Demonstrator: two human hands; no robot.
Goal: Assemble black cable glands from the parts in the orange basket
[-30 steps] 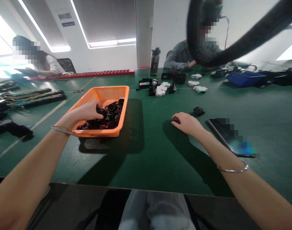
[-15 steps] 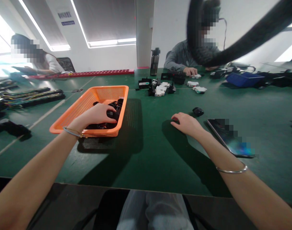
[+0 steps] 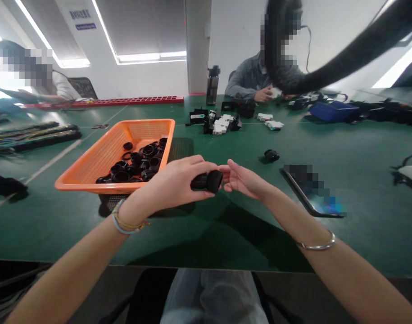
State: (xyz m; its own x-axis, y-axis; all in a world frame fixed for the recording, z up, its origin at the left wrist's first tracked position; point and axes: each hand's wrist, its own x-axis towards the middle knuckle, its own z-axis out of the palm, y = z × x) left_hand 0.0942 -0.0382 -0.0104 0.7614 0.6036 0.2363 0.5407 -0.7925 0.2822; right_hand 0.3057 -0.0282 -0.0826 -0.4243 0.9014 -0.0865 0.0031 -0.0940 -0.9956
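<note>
My left hand (image 3: 177, 182) is closed around a small black round part (image 3: 207, 181), held above the green table (image 3: 206, 225) in front of me. My right hand (image 3: 242, 179) meets it from the right, fingertips touching the part's end, fingers loosely curled. To the left stands an orange basket (image 3: 101, 157) with several more black round parts (image 3: 138, 163) in its near end. One loose black part (image 3: 271, 155) lies on the table beyond my right hand.
A phone (image 3: 309, 191) lies flat on the right. White and black pieces (image 3: 221, 123) and a dark bottle (image 3: 211, 85) are further back. A person in grey (image 3: 249, 81) sits across; another person sits far left. Cable bundles (image 3: 33, 137) lie at left.
My left hand has come out of the basket with a black part and moved right to the middle. My right hand has lifted off the table to meet it.
</note>
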